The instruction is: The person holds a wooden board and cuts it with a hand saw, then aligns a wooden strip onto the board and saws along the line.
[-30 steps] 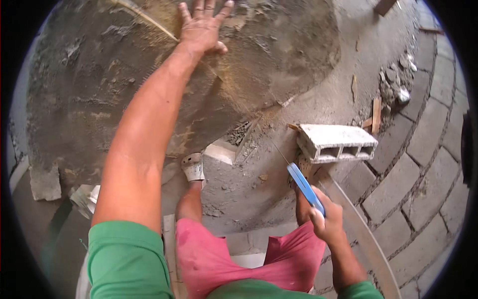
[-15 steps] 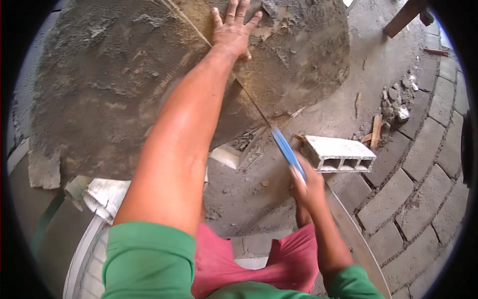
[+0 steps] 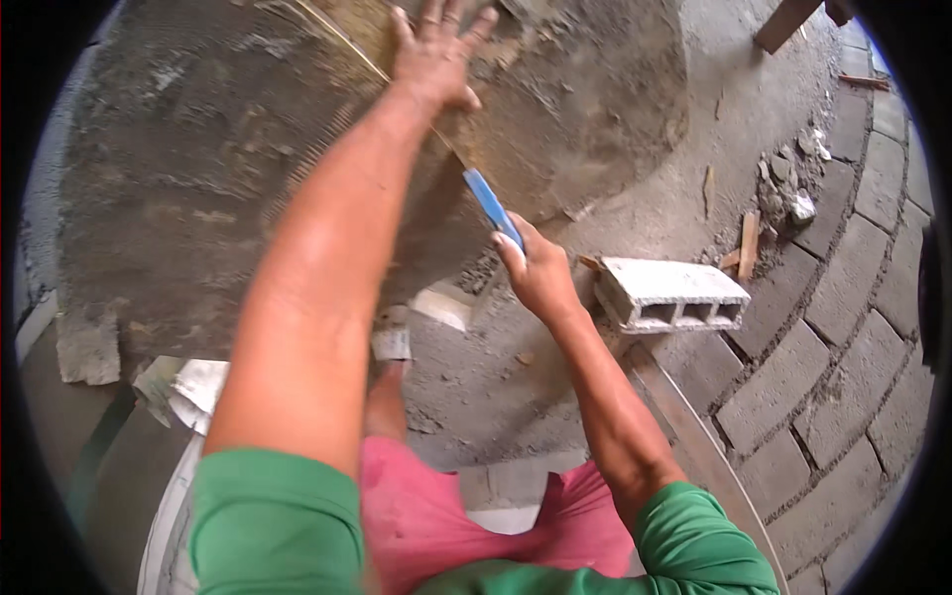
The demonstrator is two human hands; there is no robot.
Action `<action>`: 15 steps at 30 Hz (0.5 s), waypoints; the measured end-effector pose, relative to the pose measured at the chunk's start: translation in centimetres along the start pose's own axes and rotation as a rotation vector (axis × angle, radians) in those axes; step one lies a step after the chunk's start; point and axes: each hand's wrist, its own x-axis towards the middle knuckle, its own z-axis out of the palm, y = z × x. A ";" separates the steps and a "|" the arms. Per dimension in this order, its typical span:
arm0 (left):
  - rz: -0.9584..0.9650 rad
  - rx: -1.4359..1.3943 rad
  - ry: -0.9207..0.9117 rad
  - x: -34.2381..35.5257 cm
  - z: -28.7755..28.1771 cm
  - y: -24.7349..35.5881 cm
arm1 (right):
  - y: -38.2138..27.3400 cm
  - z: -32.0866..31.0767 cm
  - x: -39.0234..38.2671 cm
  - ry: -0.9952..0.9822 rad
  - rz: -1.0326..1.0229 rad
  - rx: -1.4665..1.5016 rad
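Blue tool close to the rough wall
The right hand [image 3: 540,280] grips the blue tool [image 3: 493,208], pointing up-left toward the flat, open left hand [image 3: 433,59] on the wall [image 3: 198,198].

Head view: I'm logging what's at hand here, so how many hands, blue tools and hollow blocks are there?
Hands: 2, left hand flat on the plastered wall, right hand
Blue tool: 1, held in the right hand
Hollow block: 1
Total: 4
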 end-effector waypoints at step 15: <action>-0.032 -0.085 0.076 1.8 1.9 -2.3 | -4.9 -16.2 -16.9 -0.117 0.079 -0.139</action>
